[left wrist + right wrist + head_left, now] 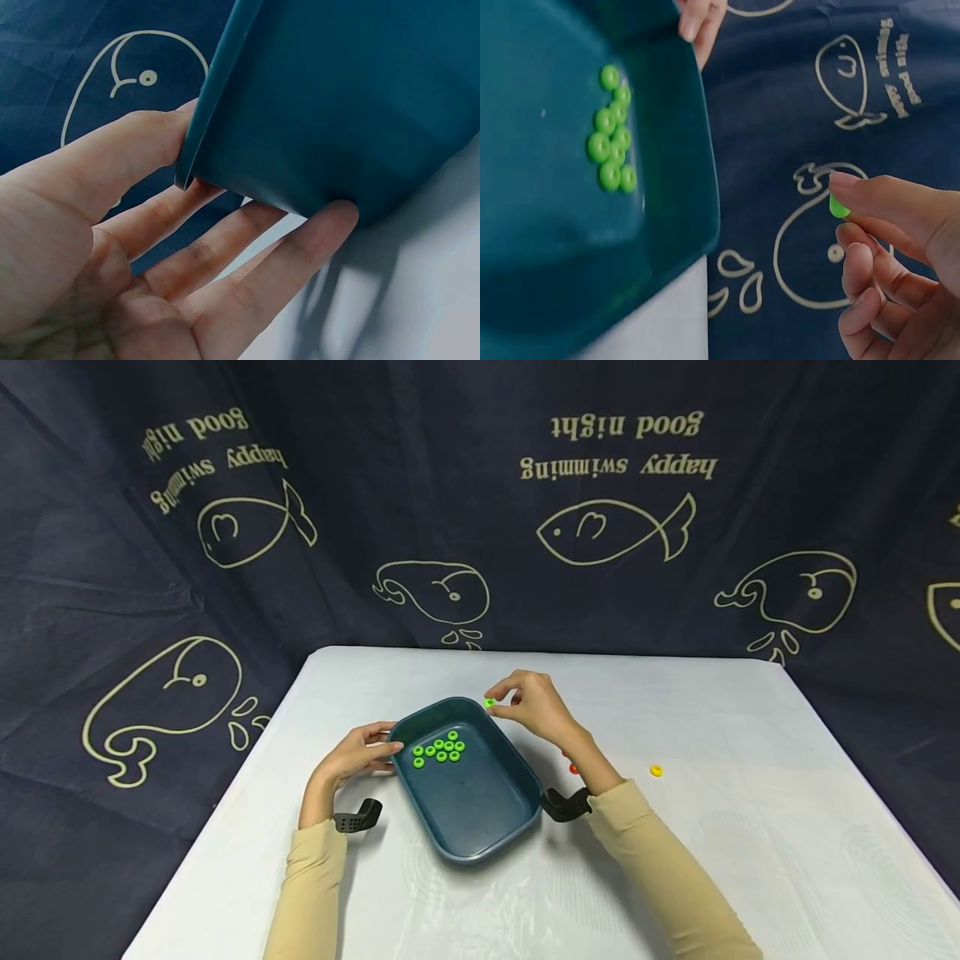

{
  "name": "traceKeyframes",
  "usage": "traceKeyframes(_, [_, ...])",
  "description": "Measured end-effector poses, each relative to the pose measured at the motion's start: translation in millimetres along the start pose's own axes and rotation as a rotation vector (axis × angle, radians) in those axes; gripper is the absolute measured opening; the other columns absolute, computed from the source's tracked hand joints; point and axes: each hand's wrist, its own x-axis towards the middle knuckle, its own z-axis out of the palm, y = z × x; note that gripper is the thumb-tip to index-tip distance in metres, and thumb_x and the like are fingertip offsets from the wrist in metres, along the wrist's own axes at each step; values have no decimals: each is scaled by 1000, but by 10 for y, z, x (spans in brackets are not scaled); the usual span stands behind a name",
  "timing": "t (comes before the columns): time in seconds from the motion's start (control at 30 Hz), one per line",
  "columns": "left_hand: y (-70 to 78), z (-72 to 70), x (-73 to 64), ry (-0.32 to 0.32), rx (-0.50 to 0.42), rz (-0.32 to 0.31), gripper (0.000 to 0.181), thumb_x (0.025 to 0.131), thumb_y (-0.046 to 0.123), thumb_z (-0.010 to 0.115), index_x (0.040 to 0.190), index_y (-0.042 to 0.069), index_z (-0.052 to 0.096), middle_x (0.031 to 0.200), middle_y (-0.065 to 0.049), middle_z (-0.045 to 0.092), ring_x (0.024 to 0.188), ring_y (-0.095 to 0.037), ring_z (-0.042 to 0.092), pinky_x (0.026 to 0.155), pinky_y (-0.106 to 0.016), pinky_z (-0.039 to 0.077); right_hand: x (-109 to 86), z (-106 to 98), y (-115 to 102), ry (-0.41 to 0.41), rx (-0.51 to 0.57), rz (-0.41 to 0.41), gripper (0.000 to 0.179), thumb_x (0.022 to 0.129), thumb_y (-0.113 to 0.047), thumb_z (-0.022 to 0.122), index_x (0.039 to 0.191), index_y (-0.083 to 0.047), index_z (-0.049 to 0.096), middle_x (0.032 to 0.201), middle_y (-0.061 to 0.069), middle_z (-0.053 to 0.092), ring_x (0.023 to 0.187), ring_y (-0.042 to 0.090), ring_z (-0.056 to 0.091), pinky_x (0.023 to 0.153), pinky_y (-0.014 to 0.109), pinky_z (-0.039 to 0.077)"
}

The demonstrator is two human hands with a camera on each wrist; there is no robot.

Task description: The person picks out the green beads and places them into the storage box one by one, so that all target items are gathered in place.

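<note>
A dark teal plastic bin [465, 806] is at the middle of the white table, turned at an angle. Several small green rings [441, 756] lie in its far left part, and the right wrist view shows them grouped near one wall. My left hand [363, 752] holds the bin's left side, thumb at the rim and the other fingers along the outside wall, as the left wrist view shows. Just beyond the bin's far right corner, my right hand [528, 702] pinches one more green ring [839, 206] between thumb and fingertip, partly covered by them.
Red rings [573, 768] lie on the white table [720, 877] beside my right forearm, partly hidden by it. A yellow ring [656, 770] lies further right. Dark blue cloth [495, 543] with fish and whale drawings hangs behind the table. Each wrist carries a black camera mount [566, 806].
</note>
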Motion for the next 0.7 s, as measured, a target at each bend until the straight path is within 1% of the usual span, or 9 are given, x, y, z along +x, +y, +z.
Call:
traceKeyframes(0.23, [-11,-9,6,-2,-4,3,60,91,16,62,142,-1,35,130,-28,46,93,-20,65,86,-46,57,115,156,-156,-43,30,-27,17,76,-17,78,93,-12,76,86,3,69,72,19,60,62,23,51])
traceKeyframes(0.37, [-5,-11,10,-2,-2,2,61,91,17,63,142,-1,35,130,-28,46,93,-21,65,87,-46,57,153,234,-207,-63,30,-33,19,76,-17,79,94,-11,76,87,5,69,72,18,60,61,22,51])
traceKeyframes(0.47, [0,-10,12,-1,0,1,61,90,17,63,142,-1,35,130,-28,45,93,-21,65,86,-45,57,184,308,-232,-78,23,-39,20,75,-17,79,94,-11,76,88,5,69,74,17,61,63,22,52])
traceKeyframes(0.57, [5,-4,9,3,0,-5,61,90,16,63,142,-1,35,130,-28,45,93,-21,65,85,-44,58,224,415,-242,-107,9,-50,20,75,-18,79,94,-12,76,90,3,69,77,16,62,65,21,52])
traceKeyframes(0.7, [4,4,4,5,0,-11,60,91,16,62,141,-2,35,131,-29,44,92,-20,65,85,-43,58,266,589,-252,-171,-26,-52,21,77,-19,78,96,-12,75,93,2,70,83,16,64,70,22,55])
